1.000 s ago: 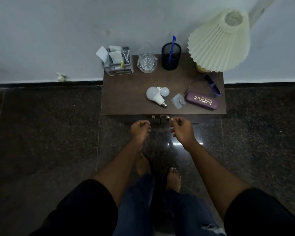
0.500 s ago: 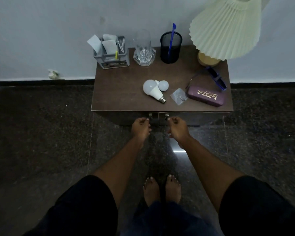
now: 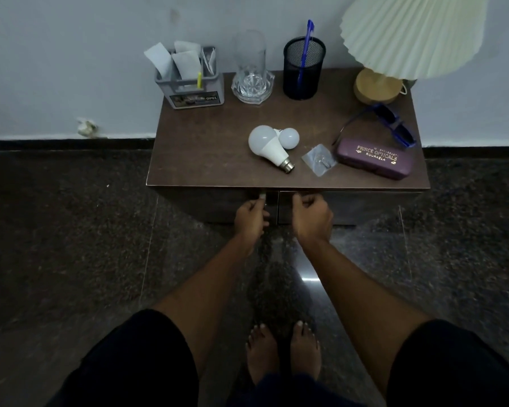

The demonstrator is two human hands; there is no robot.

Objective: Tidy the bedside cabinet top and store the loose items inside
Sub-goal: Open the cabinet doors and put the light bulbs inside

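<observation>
My left hand (image 3: 251, 216) has its fingers (image 3: 259, 201) curled around the small metal handle (image 3: 262, 196) of the left cabinet door (image 3: 206, 205), while my right hand (image 3: 312, 215) is closed at the matching spot on the right door (image 3: 365, 205); its handle is hidden beneath my knuckles. Both doors look shut. Above them, the cabinet's brown worktop (image 3: 206, 148) carries two white bulbs (image 3: 269, 146) touching each other, a small clear packet (image 3: 318, 159), a purple spectacle case (image 3: 375, 162) and blue sunglasses (image 3: 395, 124) just behind it. Along the wall stand a grey organiser (image 3: 193, 89) with paper slips, a glass (image 3: 252, 74), a mesh pen holder (image 3: 303, 70) with a blue pen, and a pleated lamp (image 3: 409, 36).
</observation>
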